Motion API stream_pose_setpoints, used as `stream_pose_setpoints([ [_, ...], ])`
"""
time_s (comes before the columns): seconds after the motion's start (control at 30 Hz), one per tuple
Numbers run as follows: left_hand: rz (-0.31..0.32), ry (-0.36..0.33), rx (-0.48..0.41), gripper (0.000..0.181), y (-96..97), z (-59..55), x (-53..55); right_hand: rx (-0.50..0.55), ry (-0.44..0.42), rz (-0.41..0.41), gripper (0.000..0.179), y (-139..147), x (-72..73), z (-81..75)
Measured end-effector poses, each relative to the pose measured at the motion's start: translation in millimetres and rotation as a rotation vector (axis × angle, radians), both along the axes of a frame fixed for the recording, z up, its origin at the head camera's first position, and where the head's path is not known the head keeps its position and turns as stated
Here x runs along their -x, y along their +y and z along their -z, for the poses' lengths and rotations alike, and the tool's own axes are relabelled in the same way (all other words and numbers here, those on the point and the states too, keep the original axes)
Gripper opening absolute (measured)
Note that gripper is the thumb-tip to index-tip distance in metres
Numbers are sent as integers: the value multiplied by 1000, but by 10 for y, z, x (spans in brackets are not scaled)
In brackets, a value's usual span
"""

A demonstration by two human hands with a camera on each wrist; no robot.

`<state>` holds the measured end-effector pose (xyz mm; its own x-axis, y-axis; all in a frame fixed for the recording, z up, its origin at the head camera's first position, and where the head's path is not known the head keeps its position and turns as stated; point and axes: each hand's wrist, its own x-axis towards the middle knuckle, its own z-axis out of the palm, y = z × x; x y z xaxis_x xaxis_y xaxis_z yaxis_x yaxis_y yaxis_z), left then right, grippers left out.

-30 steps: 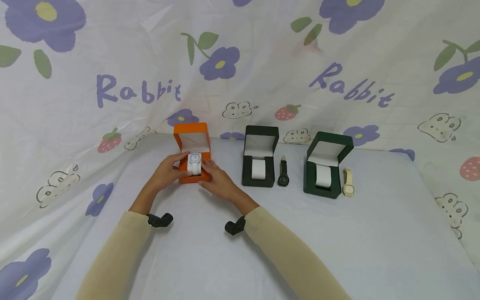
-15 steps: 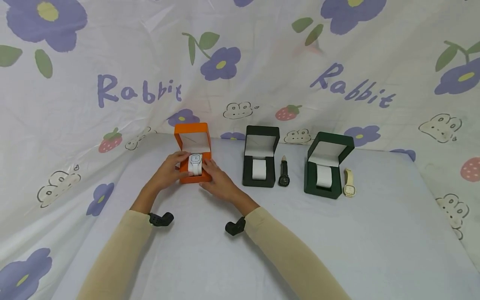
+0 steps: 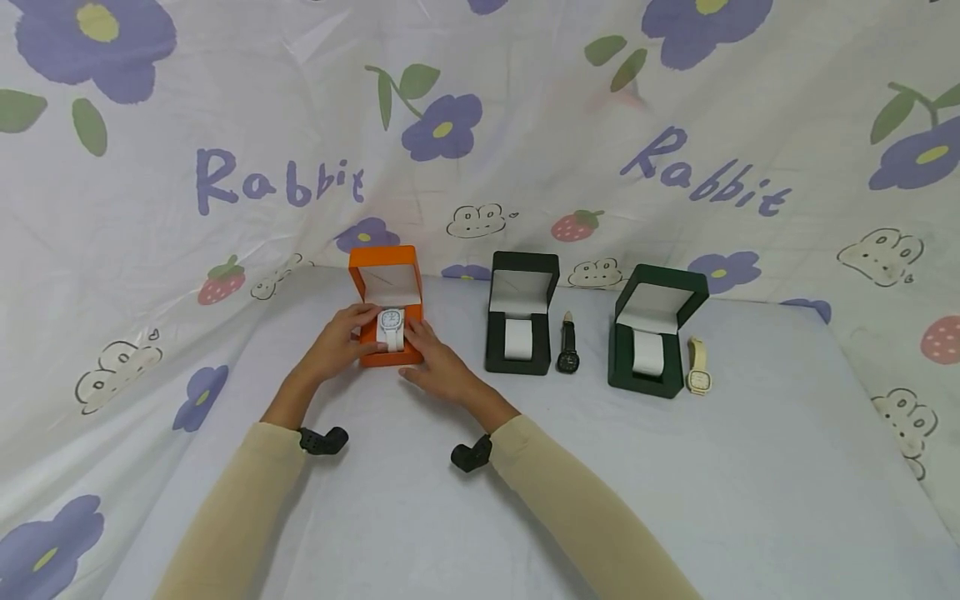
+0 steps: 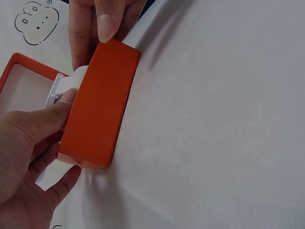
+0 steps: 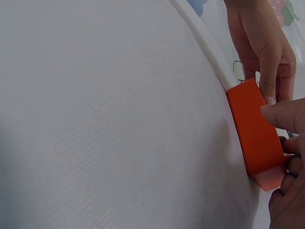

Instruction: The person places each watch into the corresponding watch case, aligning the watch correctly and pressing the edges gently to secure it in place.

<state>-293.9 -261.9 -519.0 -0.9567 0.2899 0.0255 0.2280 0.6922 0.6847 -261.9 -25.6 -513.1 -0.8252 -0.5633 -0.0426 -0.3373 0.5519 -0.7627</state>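
A white wristwatch (image 3: 391,322) wrapped round its cushion sits in the raised-lid orange watch box (image 3: 390,360). From the left my left hand (image 3: 335,339) pinches the watch, its thumb on the strap in front and index finger near the dial. In the left wrist view that left thumb (image 4: 55,114) reaches over the box wall, and other fingers lie beside the box. My right hand (image 3: 444,364) grips the box at its right front corner, fingertips over the right wall by the watch. In the right wrist view its thumb (image 5: 286,114) lies at the front wall; its fingers are partly hidden.
Right of the orange box stands a black watch box (image 3: 517,367) with its lid up and a black watch (image 3: 567,354) alongside. Farther right are a dark green watch box (image 3: 643,387), lid raised, and a gold watch (image 3: 698,371). A printed cloth (image 3: 525,167) hangs behind the white table (image 3: 600,467).
The white watch sits very slightly lower in the orange box. My right thumb has shifted a little toward me; otherwise both hands keep their places.
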Motion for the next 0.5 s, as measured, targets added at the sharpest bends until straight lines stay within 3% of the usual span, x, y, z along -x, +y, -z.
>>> stream_pose_setpoints([
  [0.5, -21, -9, -23, 73, 4, -1, -29, 30, 29, -19, 79, 80, -38, 106],
])
